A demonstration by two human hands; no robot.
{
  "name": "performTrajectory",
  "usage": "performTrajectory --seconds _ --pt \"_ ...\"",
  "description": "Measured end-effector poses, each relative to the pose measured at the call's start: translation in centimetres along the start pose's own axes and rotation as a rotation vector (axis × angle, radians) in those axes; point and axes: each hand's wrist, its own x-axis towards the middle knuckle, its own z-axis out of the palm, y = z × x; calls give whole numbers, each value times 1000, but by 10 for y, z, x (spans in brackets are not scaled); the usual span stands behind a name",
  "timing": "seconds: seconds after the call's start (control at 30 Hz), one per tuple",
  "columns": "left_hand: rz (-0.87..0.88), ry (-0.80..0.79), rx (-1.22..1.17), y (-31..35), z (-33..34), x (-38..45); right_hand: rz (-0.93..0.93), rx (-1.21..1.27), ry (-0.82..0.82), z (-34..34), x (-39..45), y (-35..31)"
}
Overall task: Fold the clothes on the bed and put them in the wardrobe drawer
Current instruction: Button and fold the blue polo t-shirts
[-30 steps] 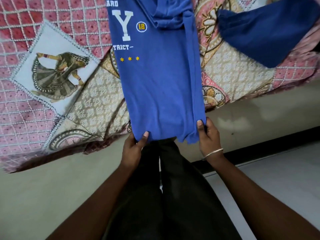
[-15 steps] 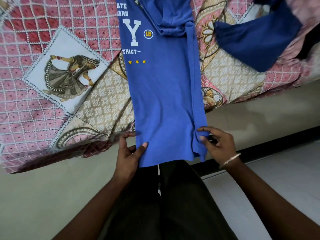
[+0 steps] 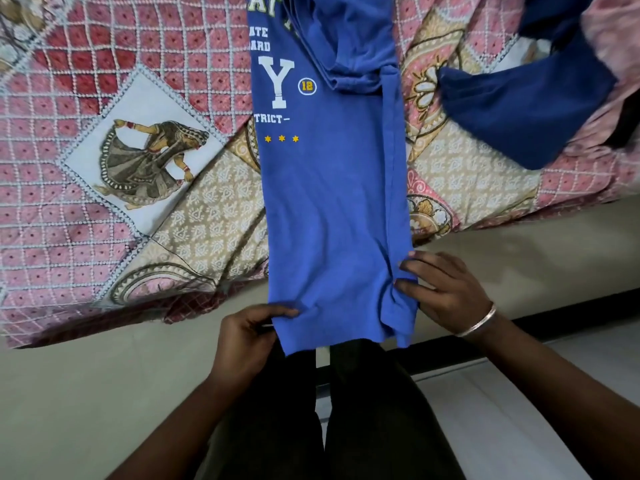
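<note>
The blue T-shirt (image 3: 332, 209) is laid long on the patterned bedspread (image 3: 104, 98), hem hanging off. Its left corner is pinched by the left hand (image 3: 246, 337); the folded right edge is pinched by the right hand (image 3: 446, 292). If pulled unevenly, the side fold could be undone.

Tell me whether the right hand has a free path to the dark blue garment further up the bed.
Probably yes: nothing lies between the right hand and the dark blue garment, only bedspread, but it must first release the blue shirt.

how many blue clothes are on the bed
2: a blue printed t-shirt lying lengthwise mid-bed, its hem over the edge, and a darker blue garment at upper right. More may lie beyond the frame.
</note>
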Motion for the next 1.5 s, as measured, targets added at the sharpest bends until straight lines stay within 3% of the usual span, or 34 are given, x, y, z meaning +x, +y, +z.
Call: performTrajectory --seconds 0.1,0.17,0.2,0.3,0.4,0.63,0.73,0.9,1.03,1.13,1.23,1.37,1.5 --pt "256 119 306 3 -2 8 46 164 -110 3 3 12" --pt "332 140 355 6 -3 19 144 266 -148 4 12 22" --pt "332 138 302 9 0 25 200 338 -154 2 18 25" --pt "112 236 -71 40 13 52 483 594 -131 -1 44 34" --pt "69 405 -95 64 25 85 780 789 -75 8 65 40" --pt "124 514 -85 95 29 149 898 1267 98 11 99 53" --pt "104 579 -38 100 25 175 957 1106 120 18 111 64" --pt "-108 698 128 103 29 200 1005 711 106 28 128 79" --pt "-163 731 264 86 27 194 1149 656 198 24 131 72" --pt "-200 657 302 72 28 174 1260 570 156 20 128 64" --pt "-281 508 428 69 31 160 1211 431 23 22 122 55" --pt "-393 404 250 89 19 161 1316 575 28 17 131 56" --pt "-466 386 -142 120 1 170 1355 964 203 5 146 74"
